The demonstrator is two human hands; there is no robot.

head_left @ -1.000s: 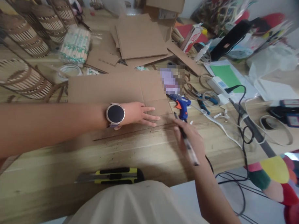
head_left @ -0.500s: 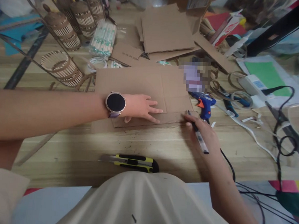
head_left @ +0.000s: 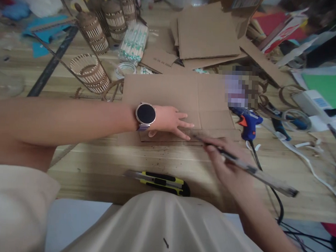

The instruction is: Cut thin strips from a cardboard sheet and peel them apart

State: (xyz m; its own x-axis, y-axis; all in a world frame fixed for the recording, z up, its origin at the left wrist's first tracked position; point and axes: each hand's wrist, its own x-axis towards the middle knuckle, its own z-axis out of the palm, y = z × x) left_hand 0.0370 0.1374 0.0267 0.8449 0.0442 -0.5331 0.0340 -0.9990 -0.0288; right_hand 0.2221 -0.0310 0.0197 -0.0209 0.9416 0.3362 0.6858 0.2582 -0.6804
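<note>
1. The left forearm [head_left: 96,120] reaches in from the left side, almost level.
2. The left hand [head_left: 166,119] lies palm down, its fingers [head_left: 186,124] spread and pointing right (the thumb [head_left: 152,133] shows lower, tucked back).
3. The right forearm [head_left: 269,227] slants up from the lower right.
4. The right hand [head_left: 230,174], slightly blurred, curls in a pinching grip near the left fingertips.

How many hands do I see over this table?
2: the left hand lies spread on the cardboard; the right hand, to its right, grips a pen. No others show.
</note>
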